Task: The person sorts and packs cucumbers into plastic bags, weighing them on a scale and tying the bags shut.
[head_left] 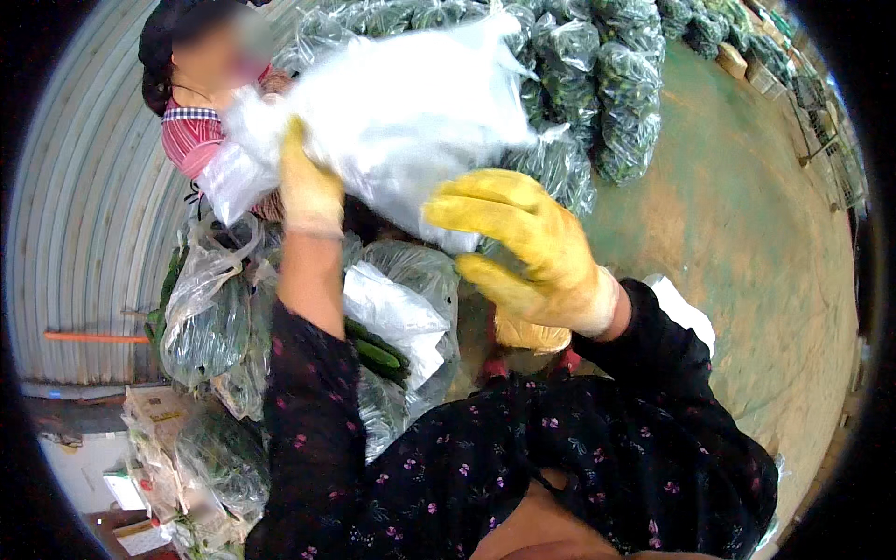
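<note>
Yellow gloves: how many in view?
2: one on the left hand, holding the raised bag; one on the right hand, by the bag's lower edge. The co-worker's hands are hidden, maybe gloved too.

Dark floral top (597,439) with yellow work gloves (551,233).
Top black, scattered with small pink and purple flowers; sleeves (313,411) in matching print, the left ending well short of its glove; left hand (311,182) and right hand (532,247) gloved in yellow; cuffs (602,303) paler, cream-toned.
</note>
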The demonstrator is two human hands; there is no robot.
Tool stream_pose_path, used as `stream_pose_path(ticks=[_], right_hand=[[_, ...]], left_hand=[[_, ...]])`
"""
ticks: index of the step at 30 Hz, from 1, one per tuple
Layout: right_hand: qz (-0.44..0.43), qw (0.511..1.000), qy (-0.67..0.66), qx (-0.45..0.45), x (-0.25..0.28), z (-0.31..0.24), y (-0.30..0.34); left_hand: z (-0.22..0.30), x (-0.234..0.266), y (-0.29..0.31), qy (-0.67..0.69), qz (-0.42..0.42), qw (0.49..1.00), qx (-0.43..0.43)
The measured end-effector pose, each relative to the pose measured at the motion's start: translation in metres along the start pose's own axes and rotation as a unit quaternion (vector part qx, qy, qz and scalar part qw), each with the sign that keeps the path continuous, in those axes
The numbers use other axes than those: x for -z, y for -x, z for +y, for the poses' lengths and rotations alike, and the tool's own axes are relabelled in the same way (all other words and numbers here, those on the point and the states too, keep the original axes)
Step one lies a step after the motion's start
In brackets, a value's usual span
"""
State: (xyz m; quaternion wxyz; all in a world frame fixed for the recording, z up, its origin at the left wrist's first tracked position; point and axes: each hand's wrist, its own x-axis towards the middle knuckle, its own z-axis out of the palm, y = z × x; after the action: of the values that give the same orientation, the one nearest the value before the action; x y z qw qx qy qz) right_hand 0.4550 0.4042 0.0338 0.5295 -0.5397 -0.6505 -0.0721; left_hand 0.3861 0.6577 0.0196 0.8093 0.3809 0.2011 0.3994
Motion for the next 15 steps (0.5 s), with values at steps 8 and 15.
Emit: stream_pose_path(ticks=[8,15], right_hand=[[-0.051,0.945,0.014,-0.323,0.017,0.014,0.133],[-0.154,0.855,-0.040,-0.493,0.040,0.070,0.265]], left_hand=[[0.107,0.082,-0.041,-0.152,-0.137,0.964,-0.171],[0.002,0.210,0.224,-0.343,0.301,0.888,-0.056]])
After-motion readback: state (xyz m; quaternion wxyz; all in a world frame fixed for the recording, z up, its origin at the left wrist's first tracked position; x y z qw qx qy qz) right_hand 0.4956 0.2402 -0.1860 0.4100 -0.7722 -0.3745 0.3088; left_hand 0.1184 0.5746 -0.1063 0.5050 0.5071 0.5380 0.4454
